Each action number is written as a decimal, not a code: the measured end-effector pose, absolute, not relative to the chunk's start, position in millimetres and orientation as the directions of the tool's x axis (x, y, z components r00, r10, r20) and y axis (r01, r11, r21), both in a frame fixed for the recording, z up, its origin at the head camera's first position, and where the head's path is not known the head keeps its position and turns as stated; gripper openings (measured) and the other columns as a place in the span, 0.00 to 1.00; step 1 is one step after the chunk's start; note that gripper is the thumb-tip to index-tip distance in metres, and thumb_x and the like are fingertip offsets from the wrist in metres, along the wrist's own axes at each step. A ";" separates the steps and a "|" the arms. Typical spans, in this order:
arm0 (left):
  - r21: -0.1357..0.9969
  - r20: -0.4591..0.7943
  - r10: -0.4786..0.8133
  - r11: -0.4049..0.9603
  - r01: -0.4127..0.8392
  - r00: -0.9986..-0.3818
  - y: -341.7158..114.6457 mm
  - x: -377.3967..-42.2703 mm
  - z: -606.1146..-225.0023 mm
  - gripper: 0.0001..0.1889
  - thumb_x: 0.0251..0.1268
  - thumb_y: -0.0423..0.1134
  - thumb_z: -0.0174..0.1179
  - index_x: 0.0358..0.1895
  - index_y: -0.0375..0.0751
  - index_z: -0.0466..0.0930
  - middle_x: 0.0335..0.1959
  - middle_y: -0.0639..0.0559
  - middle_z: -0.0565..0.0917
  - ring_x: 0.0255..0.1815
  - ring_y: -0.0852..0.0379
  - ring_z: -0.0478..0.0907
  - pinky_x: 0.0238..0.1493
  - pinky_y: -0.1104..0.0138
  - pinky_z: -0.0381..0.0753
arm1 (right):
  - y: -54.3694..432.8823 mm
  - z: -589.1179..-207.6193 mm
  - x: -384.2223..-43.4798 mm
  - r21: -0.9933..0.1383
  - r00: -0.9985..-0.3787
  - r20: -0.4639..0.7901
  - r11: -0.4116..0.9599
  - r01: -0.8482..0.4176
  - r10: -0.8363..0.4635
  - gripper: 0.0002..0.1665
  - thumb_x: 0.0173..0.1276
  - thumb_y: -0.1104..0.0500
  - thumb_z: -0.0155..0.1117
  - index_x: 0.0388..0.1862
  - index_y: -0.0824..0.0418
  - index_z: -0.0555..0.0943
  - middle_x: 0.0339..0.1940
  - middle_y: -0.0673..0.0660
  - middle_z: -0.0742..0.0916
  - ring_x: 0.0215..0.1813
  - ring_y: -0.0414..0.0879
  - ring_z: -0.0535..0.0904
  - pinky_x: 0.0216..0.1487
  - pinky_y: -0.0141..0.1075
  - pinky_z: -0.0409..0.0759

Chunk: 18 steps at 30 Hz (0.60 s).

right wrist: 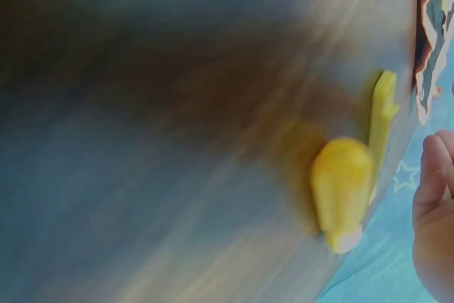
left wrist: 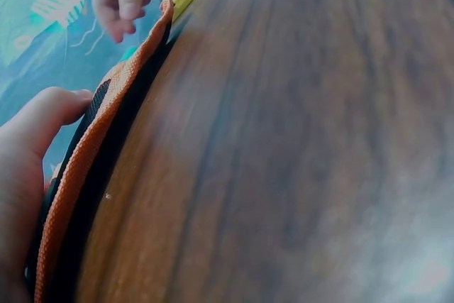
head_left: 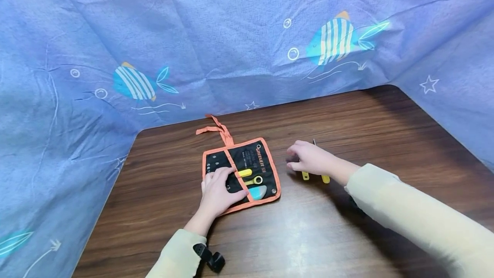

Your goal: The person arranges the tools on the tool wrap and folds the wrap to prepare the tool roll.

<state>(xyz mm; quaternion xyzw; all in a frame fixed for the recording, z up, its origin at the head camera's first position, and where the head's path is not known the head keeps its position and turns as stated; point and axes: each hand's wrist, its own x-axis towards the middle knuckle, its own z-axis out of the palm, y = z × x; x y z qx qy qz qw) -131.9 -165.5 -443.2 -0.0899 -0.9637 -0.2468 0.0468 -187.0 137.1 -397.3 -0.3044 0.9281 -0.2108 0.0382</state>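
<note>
A black tool pouch (head_left: 270, 158) with orange trim lies spread on the table. My left hand (head_left: 218, 190) rests on its left part, with the thumb touching the pouch near the lower pocket edge. From the pocket stick out a yellow handle (head_left: 245, 173), a ring-ended wrench (head_left: 257, 179) and a teal rounded piece (head_left: 257, 192). To the right of the pouch, my right hand (head_left: 312, 158) hovers with loosely bent fingers, holding nothing visible. Beneath it lie a yellow-handled screwdriver (right wrist: 342, 182) and a flat yellow tool (right wrist: 383, 115), partly hidden by the hand in the head view.
Orange tie straps (head_left: 221, 130) stretch from the pouch's top edge toward the back. The dark wooden table (head_left: 173, 153) meets a blue fish-patterned cloth (head_left: 231, 46) at the back and sides. A black strap with a small device (head_left: 208, 257) is on the left wrist.
</note>
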 end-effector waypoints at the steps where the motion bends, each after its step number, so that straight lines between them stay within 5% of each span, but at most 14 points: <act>1: 0.473 0.130 0.143 0.861 0.189 -0.981 -165.1 -132.2 -443.8 0.40 0.42 0.66 0.66 0.62 0.54 0.71 0.59 0.52 0.68 0.58 0.47 0.58 0.56 0.50 0.54 | 142.3 -398.4 -185.5 -0.410 -0.811 0.065 0.726 -0.552 -0.581 0.22 0.62 0.54 0.64 0.48 0.69 0.79 0.41 0.58 0.80 0.41 0.49 0.76 0.45 0.45 0.74; 9: 0.498 0.074 0.102 0.858 0.126 -0.992 -160.3 -134.3 -445.2 0.44 0.40 0.67 0.66 0.65 0.56 0.68 0.50 0.47 0.65 0.52 0.47 0.57 0.51 0.52 0.57 | 178.4 -406.4 -175.1 -0.428 -0.838 0.131 0.732 -0.530 -0.530 0.11 0.57 0.56 0.68 0.35 0.62 0.81 0.30 0.51 0.77 0.32 0.42 0.69 0.35 0.39 0.69; 18: 0.470 0.047 0.086 0.877 0.098 -0.995 -164.7 -139.6 -439.4 0.44 0.40 0.70 0.64 0.66 0.63 0.66 0.40 0.51 0.63 0.43 0.49 0.57 0.43 0.55 0.55 | 194.3 -407.3 -167.2 -0.429 -0.880 0.122 0.775 -0.463 -0.458 0.25 0.56 0.51 0.69 0.43 0.70 0.80 0.35 0.57 0.80 0.39 0.49 0.77 0.43 0.47 0.74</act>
